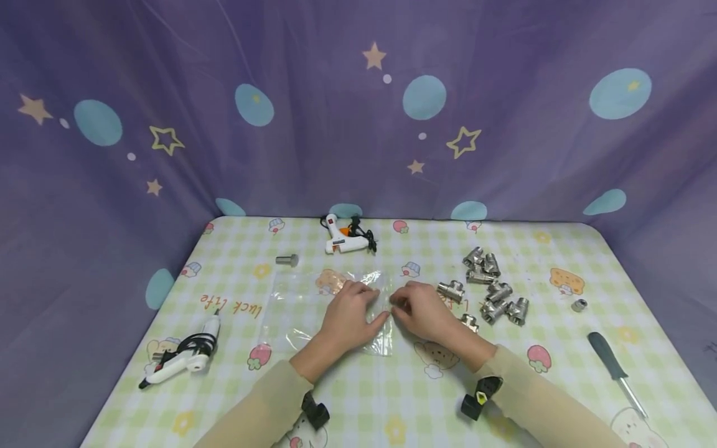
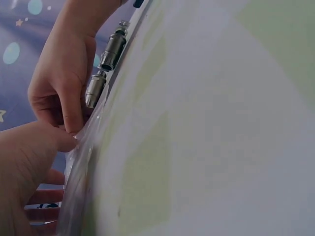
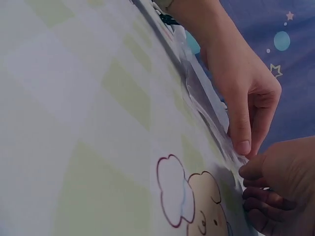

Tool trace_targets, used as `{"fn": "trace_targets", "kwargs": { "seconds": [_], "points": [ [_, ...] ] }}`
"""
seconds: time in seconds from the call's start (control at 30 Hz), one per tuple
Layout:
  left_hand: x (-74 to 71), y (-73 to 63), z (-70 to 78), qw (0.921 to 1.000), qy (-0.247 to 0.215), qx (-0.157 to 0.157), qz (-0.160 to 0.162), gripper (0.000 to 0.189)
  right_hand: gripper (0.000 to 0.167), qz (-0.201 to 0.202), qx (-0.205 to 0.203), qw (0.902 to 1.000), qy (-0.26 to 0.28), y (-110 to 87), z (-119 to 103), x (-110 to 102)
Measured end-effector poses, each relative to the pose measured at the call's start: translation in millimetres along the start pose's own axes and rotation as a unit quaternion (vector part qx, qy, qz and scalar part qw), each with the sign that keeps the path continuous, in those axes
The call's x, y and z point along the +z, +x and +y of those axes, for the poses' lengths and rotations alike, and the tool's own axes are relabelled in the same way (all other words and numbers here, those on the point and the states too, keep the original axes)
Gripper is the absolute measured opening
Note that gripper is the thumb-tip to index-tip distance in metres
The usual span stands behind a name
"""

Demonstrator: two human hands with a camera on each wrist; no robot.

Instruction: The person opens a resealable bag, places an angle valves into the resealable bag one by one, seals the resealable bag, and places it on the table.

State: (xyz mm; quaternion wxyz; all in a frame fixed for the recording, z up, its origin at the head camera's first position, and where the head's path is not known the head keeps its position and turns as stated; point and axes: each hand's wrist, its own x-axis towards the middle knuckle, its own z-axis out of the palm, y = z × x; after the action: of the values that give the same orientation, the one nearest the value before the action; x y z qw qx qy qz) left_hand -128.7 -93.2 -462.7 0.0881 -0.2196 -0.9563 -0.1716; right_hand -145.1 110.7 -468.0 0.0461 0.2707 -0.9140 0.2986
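A clear plastic bag [image 1: 285, 311] lies flat on the checked tablecloth in the head view. My left hand [image 1: 350, 314] rests on its right part, thumb at the bag's right edge and the other fingers spread apart from the thumb. In the left wrist view those fingers [image 2: 47, 199] extend along the bag. My right hand [image 1: 422, 311] pinches that same edge with thumb and curled fingertips, facing the left thumb. Close by the right hand's knuckles lies a metal tee fitting [image 1: 451, 290]; another fitting [image 1: 469, 322] is partly hidden by the wrist.
Several more tee fittings [image 1: 497, 292] lie to the right, with a small metal piece [image 1: 579, 305] and a screwdriver [image 1: 616, 370] beyond. A white glue gun [image 1: 344, 239] lies at the back, near a metal bolt [image 1: 287, 260]. Another glue gun [image 1: 187, 358] lies at left.
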Motion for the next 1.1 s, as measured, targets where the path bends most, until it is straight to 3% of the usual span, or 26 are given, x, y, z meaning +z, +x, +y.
{"fn": "trace_targets", "kwargs": {
  "seconds": [0.27, 0.4, 0.6, 0.9, 1.1],
  "points": [
    [6.8, 2.0, -5.1, 0.9996, -0.021, 0.013, 0.013, 0.031, 0.012, 0.000, 0.008, 0.9997, 0.022, 3.5, 0.0, 0.6],
    [6.3, 4.9, -5.3, 0.9963, -0.084, -0.016, -0.009, 0.023, 0.011, -0.004, 0.012, 0.9993, 0.036, 5.3, -1.2, 0.6],
    [4.9, 8.7, -4.8, 0.9819, -0.179, -0.058, -0.023, 0.016, 0.012, 0.003, 0.022, 0.9985, 0.049, 6.2, 0.7, 2.9],
    [4.8, 11.6, -2.6, 0.9808, -0.185, -0.061, -0.002, 0.005, 0.008, 0.001, 0.063, 0.9958, 0.066, 8.0, 3.2, 4.0],
    [5.8, 11.8, -5.0, 0.9795, -0.187, -0.075, 0.000, 0.003, 0.007, -0.002, 0.063, 0.9955, 0.071, 7.4, 6.2, 3.8]
  ]
}}
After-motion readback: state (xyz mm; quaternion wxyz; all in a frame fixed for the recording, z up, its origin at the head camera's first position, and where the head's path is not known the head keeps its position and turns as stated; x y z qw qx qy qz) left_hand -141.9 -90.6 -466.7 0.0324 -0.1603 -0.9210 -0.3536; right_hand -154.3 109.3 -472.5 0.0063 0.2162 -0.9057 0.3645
